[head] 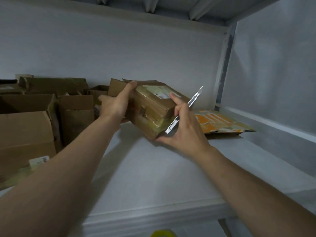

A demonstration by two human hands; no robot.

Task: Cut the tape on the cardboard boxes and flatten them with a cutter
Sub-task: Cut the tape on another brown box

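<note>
A: Looking from where?
B: From head height, forward and slightly down into the shelf bay [153,168].
A: How near?
B: Close, with left hand [118,104] and right hand [187,132] mid-frame on outstretched arms. Single view.

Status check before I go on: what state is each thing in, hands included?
taped box: held tilted over the shelf, still taped.
cutter: tip pointing up, not cutting.
left hand: grips taped box's far end.
right hand: holds cutter, thumb at box corner.
orange box: flattened, lying on shelf.
boxes at left: upright, flaps open.
</note>
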